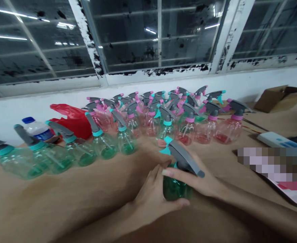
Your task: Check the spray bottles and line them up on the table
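Observation:
Between my two hands stands a green spray bottle (pixel 176 187) with a grey and turquoise spray head (pixel 185 155), its nozzle pointing away to the upper left. My left hand (pixel 154 190) wraps the bottle's body from the left, thumb across the near side. My right hand (pixel 196 175) grips it from the right, around the neck just under the spray head, with the thumb reaching over the front. The fingers behind the bottle are partly hidden. A row of green spray bottles (pixel 107 146) stands to the left, and pink spray bottles (pixel 204 130) stand behind.
A red plastic bag (pixel 74 121) and a water bottle with a blue cap (pixel 36 128) lie at the back left. An open cardboard box (pixel 277 98) is at the back right, near a white device (pixel 277 140) and a blurred-out flat object (pixel 285 182). Windows rise behind the brown table (pixel 87 202).

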{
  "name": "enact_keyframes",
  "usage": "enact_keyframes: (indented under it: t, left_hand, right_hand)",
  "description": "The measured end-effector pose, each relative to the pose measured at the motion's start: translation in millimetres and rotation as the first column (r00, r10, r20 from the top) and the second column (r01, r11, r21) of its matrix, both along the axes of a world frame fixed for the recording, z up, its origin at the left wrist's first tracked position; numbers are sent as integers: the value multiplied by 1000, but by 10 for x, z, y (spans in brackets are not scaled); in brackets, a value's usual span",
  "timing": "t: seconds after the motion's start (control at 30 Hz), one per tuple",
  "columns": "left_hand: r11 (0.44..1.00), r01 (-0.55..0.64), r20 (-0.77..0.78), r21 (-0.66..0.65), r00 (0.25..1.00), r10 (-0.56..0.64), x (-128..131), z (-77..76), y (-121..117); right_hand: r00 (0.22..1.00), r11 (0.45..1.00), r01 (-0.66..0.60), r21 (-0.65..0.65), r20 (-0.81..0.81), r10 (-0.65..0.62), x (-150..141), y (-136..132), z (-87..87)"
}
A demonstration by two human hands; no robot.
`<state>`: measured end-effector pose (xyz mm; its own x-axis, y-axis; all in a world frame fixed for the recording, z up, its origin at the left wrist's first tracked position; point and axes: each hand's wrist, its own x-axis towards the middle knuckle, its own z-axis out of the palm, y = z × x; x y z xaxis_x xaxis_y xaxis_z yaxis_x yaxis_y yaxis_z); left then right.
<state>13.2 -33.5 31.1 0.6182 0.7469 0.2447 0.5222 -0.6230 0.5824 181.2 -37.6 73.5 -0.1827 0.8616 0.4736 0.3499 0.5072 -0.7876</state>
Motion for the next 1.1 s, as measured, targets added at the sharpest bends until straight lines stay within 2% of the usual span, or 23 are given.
enact_keyframes:
  t: [0.1,0.17,0.33,0.47,0.57,0.67,0.77,1.1]
  left_hand:
    - [999,27,99,-23,995,-24,117,-28,50]
    - [1000,25,117,12,993,-26,169,-50,85]
    - [998,-10,81,63,997,5,216,-63,144]
    - [998,6,78,64,997,-11,174,-25,208]
    - [998,28,4,54,1000,-29,66,-40,277]
    - [999,15,-181,34,983,-8,-96,-115,338]
    - [996,27,-327,84,945,1,-242,-186,377]
    - [985,80,-425,152,905,-8,-305,-261,414]
  right_hand:
    - [995,1000,9,-3,-102,-9,13,72,65]
    - [990,999,-28,-29,-139,24,37,111,96]
    - [985,995,-72,-69,-159,60,82,186,85]
    - [992,993,-66,-97,-111,55,71,259,70]
    - [992,990,-102,-98,-88,94,56,337,70]
    - [989,985,-140,-100,-56,135,45,411,49]
    - [992,987,-125,-97,-26,123,40,458,14]
    - [981,974,-167,-152,-126,148,18,433,53]
